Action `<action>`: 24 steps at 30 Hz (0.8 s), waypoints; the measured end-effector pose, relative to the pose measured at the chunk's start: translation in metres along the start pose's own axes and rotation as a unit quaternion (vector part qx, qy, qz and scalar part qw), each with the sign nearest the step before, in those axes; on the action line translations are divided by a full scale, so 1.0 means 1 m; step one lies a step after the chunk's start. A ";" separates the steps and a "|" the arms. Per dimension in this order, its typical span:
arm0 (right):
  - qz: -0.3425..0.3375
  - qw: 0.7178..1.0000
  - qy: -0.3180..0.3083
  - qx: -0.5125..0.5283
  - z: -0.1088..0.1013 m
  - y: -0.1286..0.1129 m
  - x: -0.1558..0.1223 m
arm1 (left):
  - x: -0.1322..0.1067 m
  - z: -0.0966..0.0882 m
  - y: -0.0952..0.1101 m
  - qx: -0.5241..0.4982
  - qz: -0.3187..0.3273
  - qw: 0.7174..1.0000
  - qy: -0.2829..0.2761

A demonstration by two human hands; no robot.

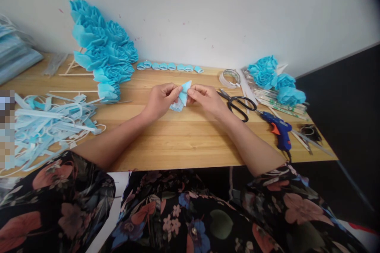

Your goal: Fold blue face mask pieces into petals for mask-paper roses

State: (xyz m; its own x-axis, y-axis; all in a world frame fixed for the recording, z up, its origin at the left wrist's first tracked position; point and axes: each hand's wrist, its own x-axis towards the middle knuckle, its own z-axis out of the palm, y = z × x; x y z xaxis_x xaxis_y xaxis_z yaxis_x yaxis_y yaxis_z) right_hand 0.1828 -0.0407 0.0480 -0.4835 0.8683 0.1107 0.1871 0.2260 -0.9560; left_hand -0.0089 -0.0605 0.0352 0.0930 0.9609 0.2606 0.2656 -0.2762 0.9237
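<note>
A small folded piece of light blue fabric (182, 95) is pinched between both hands above the middle of the wooden table (178, 142). My left hand (162, 99) grips its left side with thumb and fingers closed. My right hand (204, 97) pinches its right edge, fingers curled. The piece's pointed top sticks up between the fingertips.
Blue fabric roses on sticks (102, 51) lean on the wall at back left, more roses (276, 79) at right. A row of small blue rolls (170, 66), a tape roll (230, 78), black scissors (239, 104), a blue glue gun (280, 128), and cut mask strips (44, 122) lie around.
</note>
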 end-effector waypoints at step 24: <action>-0.212 0.935 0.082 -0.273 -0.003 0.007 0.001 | 0.005 -0.002 -0.003 -0.199 -0.130 0.971 -0.022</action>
State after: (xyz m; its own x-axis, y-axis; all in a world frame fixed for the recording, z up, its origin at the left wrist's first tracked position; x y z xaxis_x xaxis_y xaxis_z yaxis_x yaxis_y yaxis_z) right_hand 0.1865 -0.0372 0.0424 -0.4834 0.6960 0.5310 0.4382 0.7175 -0.5415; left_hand -0.0109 -0.0546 0.0338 0.1152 0.9933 0.0009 -0.1059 0.0114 0.9943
